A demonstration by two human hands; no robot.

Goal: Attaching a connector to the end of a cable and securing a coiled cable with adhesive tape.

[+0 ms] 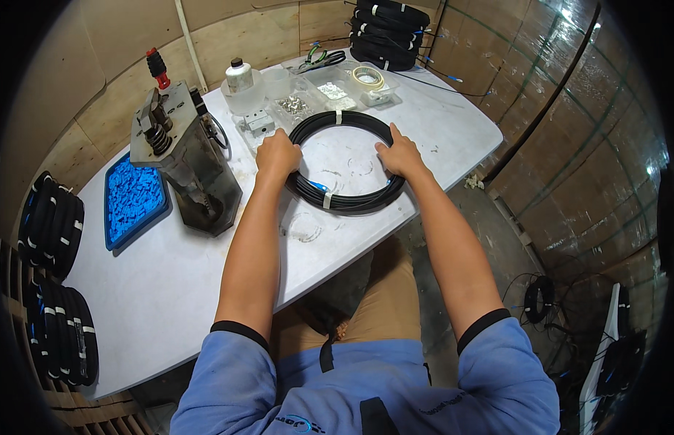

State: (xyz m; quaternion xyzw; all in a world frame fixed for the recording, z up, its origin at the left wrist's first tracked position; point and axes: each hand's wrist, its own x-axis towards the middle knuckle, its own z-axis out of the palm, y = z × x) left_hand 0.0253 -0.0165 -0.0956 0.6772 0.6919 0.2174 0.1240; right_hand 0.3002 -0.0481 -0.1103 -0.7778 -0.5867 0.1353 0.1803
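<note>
Left hand (pixel 277 155), right hand (pixel 401 155) gripping opposite sides of black cable coil (pixel 360 204) on desk (pixel 170 312). Risk: uneven pull could slip 2 white ties (pixel 327 201), loosening coil.

- Cable coil (pixel 360 204): I see black plastic jacketing, smooth with a low sheen.
- Table (pixel 170 312): smooth, matt white top, scuffed; I can't tell its material from here.
- Press (pixel 206 181): bare metal, stained and worn, dully shiny in places.
- Tray (pixel 140 229): smooth blue plastic.
- Bottle (pixel 240 78): white plastic, fairly smooth.
- Wall panel (pixel 112 134): matt wood, its grain visible to me.
- Stacked boxes (pixel 554 130): brown, under glossy, wrinkled film.
- Shirt (pixel 337 377): soft, matt blue cloth.
- Trousers (pixel 398 293): matt tan cloth.
</note>
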